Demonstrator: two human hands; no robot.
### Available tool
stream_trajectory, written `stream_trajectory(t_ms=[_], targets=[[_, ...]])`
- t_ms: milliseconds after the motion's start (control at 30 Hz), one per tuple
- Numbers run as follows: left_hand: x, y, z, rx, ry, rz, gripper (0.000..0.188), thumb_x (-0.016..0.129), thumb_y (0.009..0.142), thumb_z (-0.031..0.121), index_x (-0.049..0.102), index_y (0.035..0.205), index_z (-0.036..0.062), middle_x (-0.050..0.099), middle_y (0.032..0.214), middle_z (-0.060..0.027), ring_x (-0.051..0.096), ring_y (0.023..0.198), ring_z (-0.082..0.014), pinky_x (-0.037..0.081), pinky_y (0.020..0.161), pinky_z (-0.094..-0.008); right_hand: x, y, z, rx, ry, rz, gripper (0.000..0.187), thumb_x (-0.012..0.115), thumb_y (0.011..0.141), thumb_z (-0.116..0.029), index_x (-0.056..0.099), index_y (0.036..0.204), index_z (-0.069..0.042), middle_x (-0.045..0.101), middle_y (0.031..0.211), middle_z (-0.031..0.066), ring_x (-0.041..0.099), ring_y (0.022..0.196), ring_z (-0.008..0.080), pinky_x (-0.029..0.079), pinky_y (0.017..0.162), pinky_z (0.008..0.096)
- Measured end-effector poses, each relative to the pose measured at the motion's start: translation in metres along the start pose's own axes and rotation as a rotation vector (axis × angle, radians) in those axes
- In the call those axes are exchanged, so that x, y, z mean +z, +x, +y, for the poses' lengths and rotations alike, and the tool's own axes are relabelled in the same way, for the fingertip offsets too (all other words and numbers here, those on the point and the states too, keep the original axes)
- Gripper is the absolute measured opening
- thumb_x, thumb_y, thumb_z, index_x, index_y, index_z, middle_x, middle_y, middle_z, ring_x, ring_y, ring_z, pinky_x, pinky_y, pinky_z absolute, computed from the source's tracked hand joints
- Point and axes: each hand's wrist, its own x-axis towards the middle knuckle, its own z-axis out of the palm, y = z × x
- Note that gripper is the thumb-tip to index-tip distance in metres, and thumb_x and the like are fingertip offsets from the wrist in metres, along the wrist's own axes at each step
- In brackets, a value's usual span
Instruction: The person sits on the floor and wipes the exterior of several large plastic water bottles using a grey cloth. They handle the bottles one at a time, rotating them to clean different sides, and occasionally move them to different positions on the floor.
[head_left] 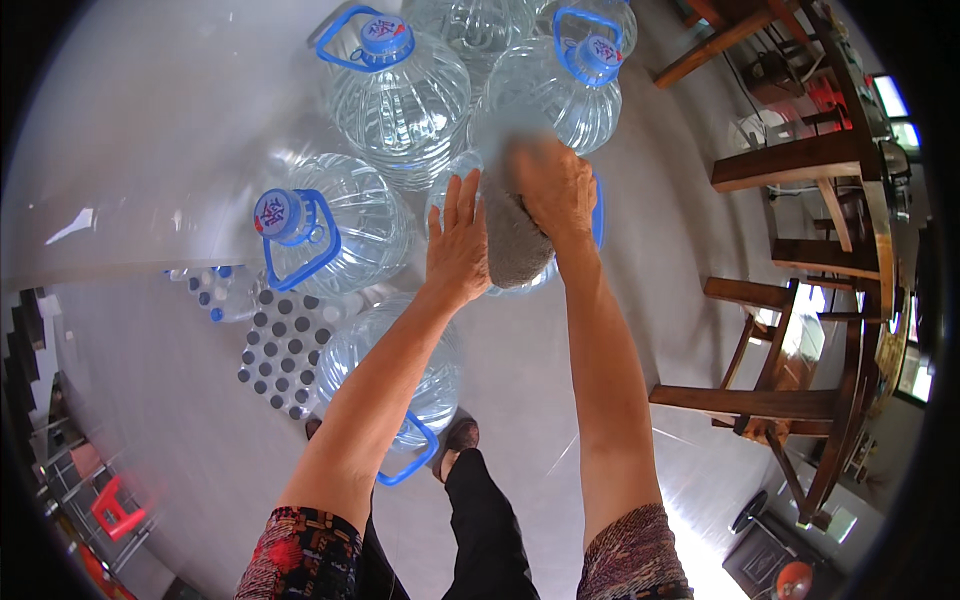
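Note:
A large clear water jug (523, 286) stands in front of me, mostly hidden by a grey cloth (515, 248) and my hands. Its blue handle (598, 212) shows at the right side. With fingers curled into the cloth, my right hand (557, 192) presses it against the jug. My left hand (458, 240) lies along the jug's left side, its fingers stretched out beside the cloth. A blurred patch hides what lies just beyond the right fingers.
Several similar jugs with blue caps, such as one jug (405, 100) and another jug (350, 225), stand around. Another jug (390, 350) is beneath my left forearm, near a pack of dark-capped bottles (285, 345). Wooden chairs (790, 395) line the right; a red stool (118, 508) is lower left.

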Motion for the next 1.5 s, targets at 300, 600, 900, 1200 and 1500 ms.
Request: stream_trajectory(t_ms=[300, 600, 900, 1200, 1500], targets=[[0.010, 0.003, -0.007, 0.035, -0.058, 0.028, 0.090, 0.066, 0.079, 0.038, 0.013, 0.149, 0.0166, 0.000, 0.156, -0.0073, -0.002, 0.144, -0.0284, 0.018, 0.112, -0.0521, -0.003, -0.042, 0.013, -0.541, -0.175, 0.123, 0.033, 0.069, 0.071, -0.023, 0.059, 0.102, -0.017, 0.051, 0.109, 0.0079, 0.048, 0.102, 0.0320, 0.038, 0.079, 0.0498], [0.004, -0.002, 0.010, 0.011, 0.001, 0.021, 0.087, 0.066, 0.079, 0.034, 0.016, 0.148, 0.0166, 0.009, 0.154, -0.0113, -0.001, 0.144, -0.0290, 0.022, 0.112, -0.0509, 0.002, -0.034, 0.013, -0.514, -0.307, 0.039, 0.019, 0.067, 0.070, -0.017, 0.060, 0.085, -0.008, 0.056, 0.092, 0.0100, 0.049, 0.086, 0.0295, 0.040, 0.073, 0.0397], [0.008, 0.000, 0.016, 0.079, -0.024, 0.179, 0.085, 0.063, 0.080, 0.046, 0.022, 0.147, 0.0140, 0.008, 0.153, -0.0133, 0.008, 0.141, -0.0376, 0.024, 0.106, -0.0542, -0.005, 0.011, -0.006, -0.077, -0.172, -0.187, 0.019, 0.062, 0.077, -0.019, 0.057, 0.086, -0.003, 0.067, 0.083, 0.0194, 0.065, 0.083, 0.0373, 0.052, 0.072, 0.0454], [-0.012, 0.008, 0.004, 0.026, -0.100, 0.070, 0.102, 0.076, 0.064, 0.055, 0.029, 0.144, 0.0118, 0.015, 0.150, -0.0175, 0.011, 0.140, -0.0388, 0.024, 0.107, -0.0548, 0.012, 0.047, -0.023, -0.115, -0.291, -0.448, 0.027, 0.057, 0.083, -0.028, 0.056, 0.095, -0.005, 0.067, 0.089, 0.0177, 0.064, 0.088, 0.0389, 0.050, 0.075, 0.0488], [-0.009, -0.007, 0.024, -0.064, -0.209, 0.019, 0.113, 0.084, 0.052, 0.052, 0.030, 0.141, 0.0073, 0.008, 0.154, -0.0098, 0.003, 0.143, -0.0298, 0.021, 0.110, -0.0562, 0.045, 0.069, 0.019, -0.079, -0.430, -0.497, 0.034, 0.061, 0.083, -0.034, 0.056, 0.109, -0.012, 0.059, 0.107, 0.0117, 0.054, 0.104, 0.0318, 0.042, 0.080, 0.0494]])
